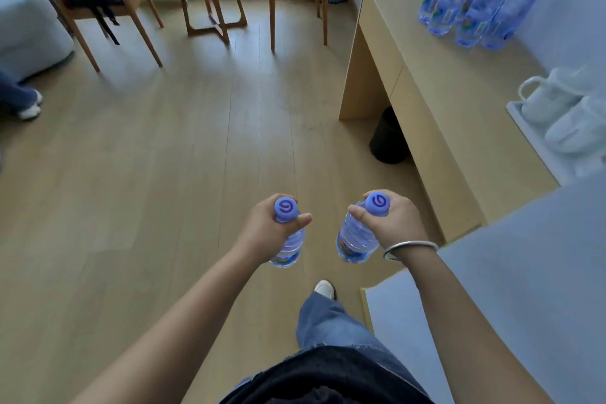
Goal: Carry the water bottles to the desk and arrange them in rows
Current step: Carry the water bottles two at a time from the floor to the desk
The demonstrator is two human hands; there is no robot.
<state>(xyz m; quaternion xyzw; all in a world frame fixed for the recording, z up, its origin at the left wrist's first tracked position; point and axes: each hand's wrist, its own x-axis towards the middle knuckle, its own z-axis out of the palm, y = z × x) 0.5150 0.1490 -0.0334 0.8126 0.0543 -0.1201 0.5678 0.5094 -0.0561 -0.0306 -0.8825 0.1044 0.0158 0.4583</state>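
Pale wood surface [436,82]: ahead and to the right of both hands, well apart from them.
Bottle group [475,0]: blue-capped, upright, clustered in rough rows at the surface's far end by the wall.
White tray [521,121]: nearer on the same surface, holding white cups.
Right hand [390,223]: nearer the surface; its grip is clenched round the neck of the right bottle [355,239], long axis vertical.
Left hand [265,226]: grip likewise wrapped round the left bottle [290,248], held upright over the floor.
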